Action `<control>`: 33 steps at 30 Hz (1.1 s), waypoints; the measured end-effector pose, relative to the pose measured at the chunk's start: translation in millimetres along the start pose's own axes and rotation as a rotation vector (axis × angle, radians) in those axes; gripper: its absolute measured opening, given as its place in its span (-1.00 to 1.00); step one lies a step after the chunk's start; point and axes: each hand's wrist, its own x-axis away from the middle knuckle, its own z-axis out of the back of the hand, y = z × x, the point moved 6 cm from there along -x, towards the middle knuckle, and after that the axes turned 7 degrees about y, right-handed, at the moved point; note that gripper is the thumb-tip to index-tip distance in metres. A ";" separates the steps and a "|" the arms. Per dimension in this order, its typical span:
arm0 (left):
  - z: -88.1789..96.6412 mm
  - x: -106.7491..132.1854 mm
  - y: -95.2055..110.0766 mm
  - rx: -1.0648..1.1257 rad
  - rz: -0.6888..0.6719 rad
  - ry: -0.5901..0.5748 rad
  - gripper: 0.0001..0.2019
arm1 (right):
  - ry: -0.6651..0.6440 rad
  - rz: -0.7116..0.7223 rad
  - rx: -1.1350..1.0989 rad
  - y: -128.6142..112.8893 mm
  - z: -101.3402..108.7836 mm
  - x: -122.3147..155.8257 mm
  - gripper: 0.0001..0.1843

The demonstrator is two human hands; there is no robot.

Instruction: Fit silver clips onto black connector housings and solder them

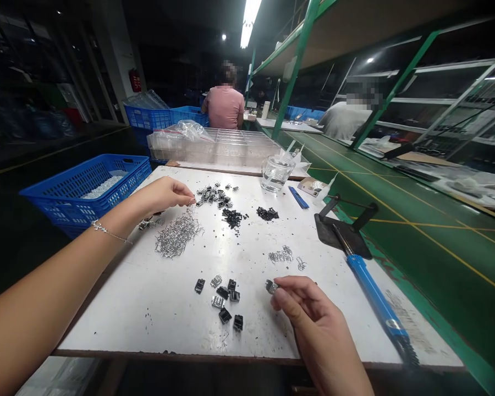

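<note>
My right hand (315,316) pinches a small metal-and-black component (271,286) between thumb and forefinger, just above the white tabletop. At the far left of the tabletop, my left hand (175,193) is closed in a pinch beside a pile of thin bent metal pins (176,236); what its fingertips hold is too small to make out. Loose components like the held one, such as a black one (225,315) and a silvery one (218,302), lie left of my right hand. Behind, more components form a heap (214,196) near my left fingertips.
Two piles of tiny black pieces (232,218) and smaller clusters of pins (281,255) dot the table. A blue soldering iron (371,289) rests on a dark metal stand (342,231) at right. A glass mug (277,171) stands behind; a blue crate (88,187) sits left. Two people sit farther off.
</note>
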 end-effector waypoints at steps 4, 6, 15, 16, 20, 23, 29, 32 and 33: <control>1.9 2.8 2.7 0.020 0.004 0.015 -0.71 | -0.001 0.006 -0.005 -0.6 0.3 0.5 -0.75; 1.5 4.9 5.7 0.032 0.003 0.011 -0.71 | -0.002 0.013 0.001 -1.3 0.9 0.6 -0.75; -6.3 15.5 19.3 0.360 0.055 -0.156 -0.82 | 0.017 0.024 0.040 -4.8 0.5 0.3 -0.78; -7.7 16.4 20.0 0.389 0.066 -0.177 -0.83 | 0.018 0.025 0.041 -5.3 0.1 0.1 -0.78; -9.3 16.9 21.3 0.416 0.059 -0.189 -0.84 | 0.023 0.035 0.062 -6.8 0.5 0.4 -0.78; -7.7 14.5 19.0 0.396 0.032 -0.164 -0.83 | 0.030 0.032 0.069 -5.9 2.2 1.5 -0.77; -2.0 6.8 11.0 0.084 -0.093 -0.052 -0.79 | 0.039 0.050 0.074 -7.5 1.2 1.4 -0.76; 0.5 4.3 11.8 -0.116 -0.183 0.046 -0.82 | 0.055 0.057 0.074 -9.4 1.0 1.0 -0.76; 0.3 3.8 12.3 -0.140 -0.205 0.063 -0.83 | 0.060 0.057 0.072 -9.6 1.4 1.1 -0.77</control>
